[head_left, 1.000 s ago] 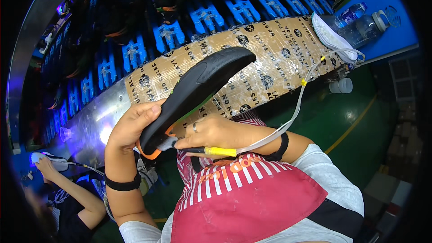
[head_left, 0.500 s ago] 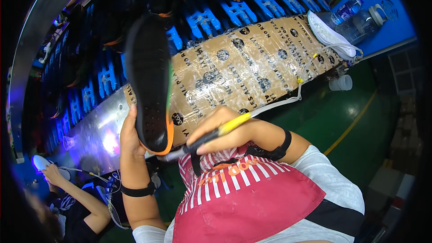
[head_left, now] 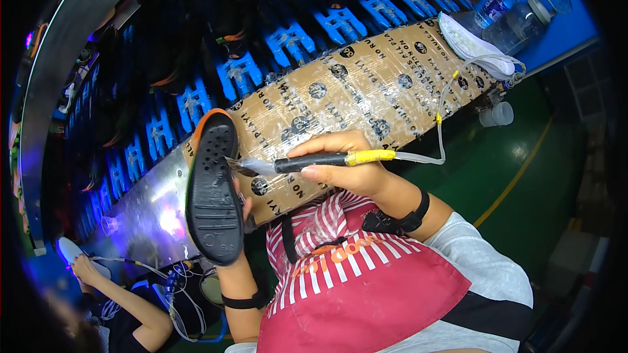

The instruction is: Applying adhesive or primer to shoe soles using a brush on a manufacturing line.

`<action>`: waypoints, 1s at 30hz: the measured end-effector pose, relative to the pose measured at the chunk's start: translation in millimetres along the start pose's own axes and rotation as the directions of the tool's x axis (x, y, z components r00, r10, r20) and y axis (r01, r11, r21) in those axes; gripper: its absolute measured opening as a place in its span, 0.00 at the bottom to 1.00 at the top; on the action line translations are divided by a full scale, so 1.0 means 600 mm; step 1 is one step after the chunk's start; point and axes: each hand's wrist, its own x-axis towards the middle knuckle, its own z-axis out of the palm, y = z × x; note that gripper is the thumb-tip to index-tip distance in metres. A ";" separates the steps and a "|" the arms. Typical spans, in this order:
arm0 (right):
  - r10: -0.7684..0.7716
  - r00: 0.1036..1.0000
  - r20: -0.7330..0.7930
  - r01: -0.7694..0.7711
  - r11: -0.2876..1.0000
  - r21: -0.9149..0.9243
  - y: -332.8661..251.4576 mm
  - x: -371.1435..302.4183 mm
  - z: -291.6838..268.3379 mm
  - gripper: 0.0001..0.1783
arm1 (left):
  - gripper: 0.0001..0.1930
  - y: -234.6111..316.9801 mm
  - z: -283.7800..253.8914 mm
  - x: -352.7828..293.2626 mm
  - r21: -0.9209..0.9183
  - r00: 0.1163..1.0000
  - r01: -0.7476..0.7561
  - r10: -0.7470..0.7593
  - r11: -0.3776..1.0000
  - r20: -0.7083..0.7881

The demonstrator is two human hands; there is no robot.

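Note:
A black shoe sole (head_left: 214, 189) with an orange rim at its far end is held up left of centre. Small holes dot its far half, and grooves cross its near half. My left hand (head_left: 244, 200) is closed on it from behind, mostly hidden, with fingertips showing at its right edge. In my right hand (head_left: 356, 173) is a brush (head_left: 311, 162) with a black and yellow handle and a thin hose running from its end. The brush's bristles reach the sole's right edge near the far end; whether they touch it, I cannot tell.
Brown cardboard (head_left: 340, 101) covers the bench before me. Beyond it runs a line of blue racks (head_left: 291, 42). White sole-shaped pieces (head_left: 474, 49), a bottle (head_left: 497, 5) and a jug (head_left: 523, 29) stand far right. A co-worker's hand (head_left: 84, 268) holds a light sole at left.
The sole has been turned end for end, so its orange end now points away from me. My right hand has moved the brush up beside the sole's far half.

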 end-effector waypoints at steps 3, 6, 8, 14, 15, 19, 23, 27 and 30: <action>-0.024 1.000 -0.012 0.024 0.999 0.030 0.009 0.003 0.008 0.15 | 0.38 -0.027 0.019 0.000 -0.040 0.999 0.044 -0.044 0.998 0.012; -0.007 0.999 -0.043 0.007 1.000 0.014 0.006 0.003 0.015 0.13 | 0.42 -0.042 0.025 0.004 -0.038 0.994 0.111 -0.112 0.993 -0.017; -0.031 0.998 -0.052 0.031 0.999 0.006 0.008 0.006 0.021 0.13 | 0.44 -0.056 0.031 0.001 -0.057 0.978 0.165 -0.171 0.985 -0.119; -0.059 0.989 -0.132 0.056 0.998 -0.022 0.002 0.028 0.053 0.10 | 0.45 -0.109 0.034 0.002 0.111 0.985 0.138 -0.126 0.984 -0.114; -0.058 0.983 -0.173 0.050 0.997 -0.051 0.001 0.033 0.056 0.10 | 0.47 -0.118 0.038 -0.001 0.104 0.988 0.119 -0.107 0.987 -0.114; -0.113 0.946 -0.304 0.067 0.985 -0.157 0.014 0.054 0.066 0.11 | 0.49 -0.130 0.042 0.000 0.138 0.987 0.143 -0.131 0.980 -0.090; -0.370 0.856 -0.362 0.225 0.896 -0.383 0.040 0.065 0.079 0.11 | 0.51 -0.128 -0.005 -0.034 0.145 0.939 0.240 -0.191 0.960 -0.285; -0.477 0.837 -0.268 0.324 0.827 -0.459 0.037 0.065 0.090 0.08 | 0.45 -0.126 -0.010 -0.039 0.118 0.914 0.250 -0.194 0.961 -0.356; -0.436 0.899 -0.039 0.391 0.841 -0.375 0.041 0.059 0.088 0.10 | 0.44 -0.124 -0.004 -0.034 0.135 0.922 0.240 -0.182 0.961 -0.343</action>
